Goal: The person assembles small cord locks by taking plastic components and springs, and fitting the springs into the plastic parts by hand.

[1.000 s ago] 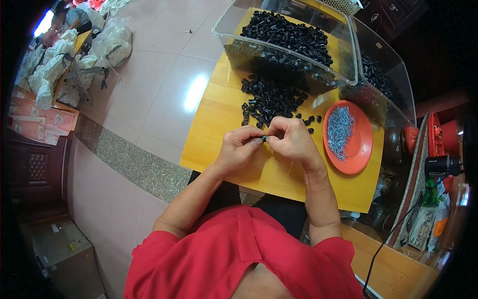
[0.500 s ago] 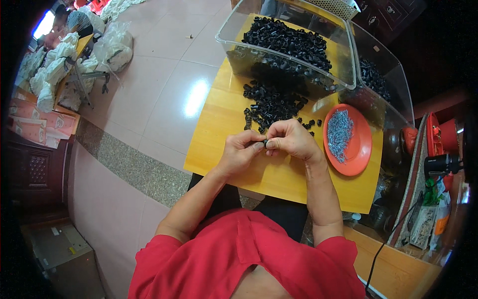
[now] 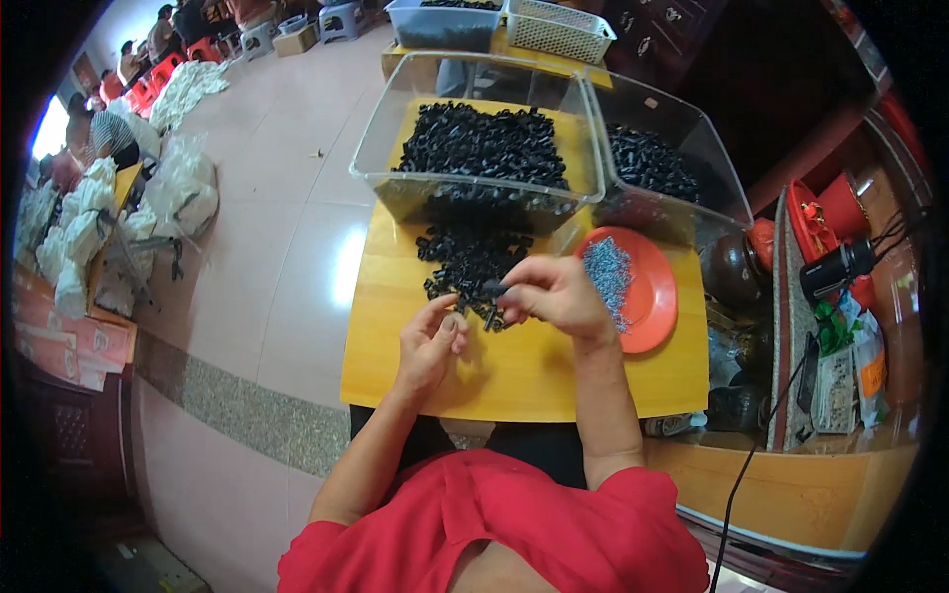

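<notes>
On my feed, the writing comes first: the white bag (image 3: 874, 336) at the far right carries an orange label (image 3: 871, 372), and the pink package (image 3: 97, 341) at the left edge has printing too faint for me to make out. A small pale sticker (image 3: 650, 102) sits on the clear wall of the right-hand bin (image 3: 638, 210).

Half a second ago I had both hands meeting at one small part in front of the pile; now they have come apart. I see the right hand (image 3: 561, 296) at the near right side of the pile (image 3: 470, 257), thumb and forefinger pinched on a black piece (image 3: 493, 289), though with so much black behind it I can't be quite sure of its outline. The left hand (image 3: 428, 348) is at the pile's near edge, loosely curled, thumb and forefinger parted, and looks empty.

The pile lies on the yellow table (image 3: 390, 381), in front of the big bin (image 3: 474, 185) of similar pieces. The red plate (image 3: 652, 296) of small silvery parts (image 3: 608, 277) is just beside the right hand. My view has also tilted up, bringing in a bluish tub (image 3: 443, 28) and seated people (image 3: 158, 35).
</notes>
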{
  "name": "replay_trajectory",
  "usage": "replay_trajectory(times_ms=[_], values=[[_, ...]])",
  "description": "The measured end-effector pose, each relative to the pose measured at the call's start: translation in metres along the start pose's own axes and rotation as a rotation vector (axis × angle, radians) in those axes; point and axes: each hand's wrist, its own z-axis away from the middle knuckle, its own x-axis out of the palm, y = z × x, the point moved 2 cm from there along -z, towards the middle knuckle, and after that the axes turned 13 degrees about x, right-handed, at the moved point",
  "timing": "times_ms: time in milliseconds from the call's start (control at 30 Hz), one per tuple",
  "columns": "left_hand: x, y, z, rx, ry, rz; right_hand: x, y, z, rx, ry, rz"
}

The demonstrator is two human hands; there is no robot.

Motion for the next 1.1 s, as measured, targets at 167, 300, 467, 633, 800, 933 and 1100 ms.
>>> replay_trajectory(times_ms=[167, 300, 467, 633, 800, 933, 1100], values=[[0.002, -0.001, -0.004, -0.014, -0.035, 0.014, -0.079, -0.053, 0.018, -0.327, 0.619, -0.08], [0.003, -0.003, -0.007, -0.028, -0.011, 0.0, -0.135, -0.064, 0.026, -0.252, 1.129, 0.431], [0.002, -0.001, -0.008, -0.031, -0.001, -0.032, -0.134, -0.013, 0.07, -0.078, 1.121, 0.733], [0.003, 0.0, -0.008, -0.028, -0.006, 0.022, -0.125, 0.05, 0.106, 0.13, 0.909, 0.963], [0.002, -0.001, -0.007, -0.041, 0.009, -0.01, -0.114, 0.067, 0.107, 0.166, 0.758, 1.068], [0.004, -0.003, -0.007, -0.039, 0.024, -0.014, -0.108, 0.078, 0.098, 0.144, 0.724, 1.1], [0.002, -0.001, -0.007, -0.035, 0.043, -0.013, -0.109, 0.087, 0.088, 0.155, 0.715, 1.063]])
